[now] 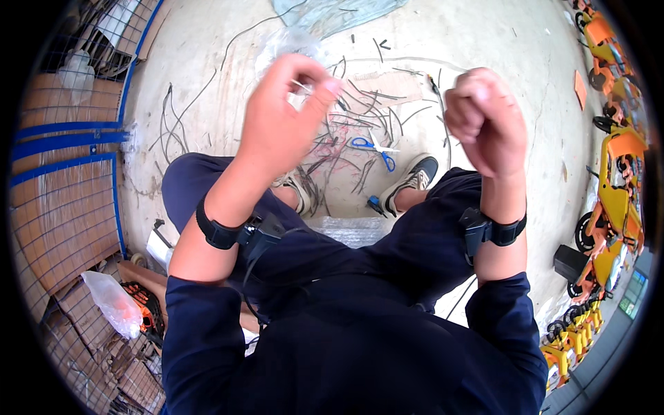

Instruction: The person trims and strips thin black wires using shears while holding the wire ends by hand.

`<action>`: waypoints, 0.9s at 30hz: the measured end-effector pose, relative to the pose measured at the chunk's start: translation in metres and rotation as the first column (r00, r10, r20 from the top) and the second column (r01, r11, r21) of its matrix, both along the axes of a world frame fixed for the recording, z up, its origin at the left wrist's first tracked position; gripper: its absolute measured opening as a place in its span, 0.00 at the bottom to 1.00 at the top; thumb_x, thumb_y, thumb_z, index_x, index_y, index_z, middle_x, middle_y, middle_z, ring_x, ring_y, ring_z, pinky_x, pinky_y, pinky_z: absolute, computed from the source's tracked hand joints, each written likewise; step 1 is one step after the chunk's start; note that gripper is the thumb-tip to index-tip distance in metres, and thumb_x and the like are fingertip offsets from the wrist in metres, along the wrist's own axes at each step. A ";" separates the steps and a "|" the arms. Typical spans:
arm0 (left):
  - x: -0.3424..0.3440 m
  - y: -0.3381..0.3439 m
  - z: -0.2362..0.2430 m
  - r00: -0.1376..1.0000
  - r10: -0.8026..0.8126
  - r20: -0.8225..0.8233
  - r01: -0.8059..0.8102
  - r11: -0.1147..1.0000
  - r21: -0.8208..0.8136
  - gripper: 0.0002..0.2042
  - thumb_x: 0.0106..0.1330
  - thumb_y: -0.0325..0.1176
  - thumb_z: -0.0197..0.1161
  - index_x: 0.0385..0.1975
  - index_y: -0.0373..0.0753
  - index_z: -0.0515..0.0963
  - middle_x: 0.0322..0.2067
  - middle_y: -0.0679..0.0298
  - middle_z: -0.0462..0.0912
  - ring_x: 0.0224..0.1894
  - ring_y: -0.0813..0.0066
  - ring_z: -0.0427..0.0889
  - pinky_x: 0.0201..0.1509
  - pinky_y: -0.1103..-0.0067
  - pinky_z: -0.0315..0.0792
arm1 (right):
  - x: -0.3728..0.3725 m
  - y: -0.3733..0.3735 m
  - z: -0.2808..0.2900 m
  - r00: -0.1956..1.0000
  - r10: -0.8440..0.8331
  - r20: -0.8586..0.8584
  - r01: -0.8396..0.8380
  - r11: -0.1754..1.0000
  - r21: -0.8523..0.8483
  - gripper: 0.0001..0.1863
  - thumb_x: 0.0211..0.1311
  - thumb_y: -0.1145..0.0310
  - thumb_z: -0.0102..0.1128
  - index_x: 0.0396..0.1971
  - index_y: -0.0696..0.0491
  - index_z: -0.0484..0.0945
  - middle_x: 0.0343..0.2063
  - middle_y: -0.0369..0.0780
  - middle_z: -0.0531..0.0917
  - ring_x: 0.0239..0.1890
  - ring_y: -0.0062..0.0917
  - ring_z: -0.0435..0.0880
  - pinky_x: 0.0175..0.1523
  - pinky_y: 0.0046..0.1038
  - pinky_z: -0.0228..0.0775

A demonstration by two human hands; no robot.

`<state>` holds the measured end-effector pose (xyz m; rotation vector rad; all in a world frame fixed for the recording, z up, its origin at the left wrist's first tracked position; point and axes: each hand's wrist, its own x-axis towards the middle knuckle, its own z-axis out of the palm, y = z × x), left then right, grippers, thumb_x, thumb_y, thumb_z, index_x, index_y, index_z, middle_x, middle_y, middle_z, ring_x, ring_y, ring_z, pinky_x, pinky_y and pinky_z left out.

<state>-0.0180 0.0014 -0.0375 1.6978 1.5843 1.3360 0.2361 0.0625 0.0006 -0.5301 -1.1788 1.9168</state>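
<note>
My left hand (pixel 282 114) is raised above the floor, its thumb and forefinger curled toward each other in a ring. A thin white strand (pixel 299 84) shows between them, slightly blurred. Level with it on the right, my right hand (pixel 488 123) is closed in a fist; whatever it holds, if anything, is hidden. The two hands are well apart. Below and between them, many short dark cable pieces (pixel 360 173) and fine reddish strands (pixel 335 133) lie scattered on the floor. Scissors with blue handles (pixel 389 163) rest among them, blades spread.
A clear plastic bag (pixel 294 43) and light-blue sheeting (pixel 339 15) lie farther off. Flat cardboard (pixel 391 88) is under some cables. Blue-framed mesh cages (pixel 66 138) stand left; orange-yellow wheeled machines (pixel 615 187) line the right. My shoes (pixel 415 176) flank the cable scraps.
</note>
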 end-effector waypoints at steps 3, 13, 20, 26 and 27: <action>0.016 -0.016 0.025 0.933 -0.325 0.156 0.348 0.924 -0.158 0.12 0.65 0.40 0.63 0.34 0.36 0.74 0.28 0.66 0.76 0.31 0.79 0.74 0.39 0.82 0.69 | -0.025 -0.018 -0.002 0.951 -0.006 0.309 -0.024 0.995 0.092 0.08 0.65 0.70 0.55 0.35 0.58 0.80 0.23 0.31 0.77 0.23 0.10 0.68 0.26 0.14 0.60; 0.025 -0.010 0.020 0.972 -0.204 -0.118 0.213 0.975 0.063 0.16 0.63 0.43 0.64 0.27 0.36 0.72 0.20 0.64 0.72 0.23 0.77 0.72 0.27 0.82 0.67 | -0.042 -0.032 -0.012 0.864 -0.136 0.485 -0.104 0.894 0.436 0.05 0.62 0.75 0.56 0.35 0.57 0.79 0.21 0.30 0.77 0.24 0.10 0.69 0.30 0.16 0.64; 0.019 -0.009 0.015 0.923 -0.358 -0.142 0.366 0.930 0.033 0.09 0.67 0.32 0.57 0.25 0.34 0.73 0.19 0.61 0.69 0.23 0.72 0.71 0.28 0.78 0.65 | -0.043 -0.033 -0.002 0.792 -0.149 0.592 -0.176 0.873 0.454 0.04 0.62 0.75 0.55 0.32 0.57 0.79 0.16 0.31 0.75 0.19 0.11 0.67 0.25 0.17 0.61; 0.018 -0.015 0.026 0.860 -0.449 0.243 0.498 0.844 -0.201 0.10 0.69 0.29 0.50 0.26 0.33 0.73 0.20 0.65 0.72 0.24 0.78 0.71 0.29 0.80 0.67 | -0.041 -0.034 -0.002 0.879 -0.024 0.475 -0.174 0.914 0.368 0.05 0.63 0.76 0.53 0.31 0.59 0.78 0.22 0.34 0.80 0.21 0.13 0.72 0.26 0.18 0.63; 0.019 -0.016 0.027 0.824 -0.439 0.357 0.533 0.815 -0.227 0.10 0.70 0.29 0.49 0.27 0.32 0.73 0.21 0.66 0.73 0.24 0.79 0.71 0.30 0.80 0.67 | -0.042 -0.035 -0.001 0.913 0.017 0.407 -0.156 0.937 0.312 0.06 0.64 0.76 0.52 0.31 0.59 0.78 0.24 0.35 0.81 0.22 0.14 0.73 0.27 0.18 0.63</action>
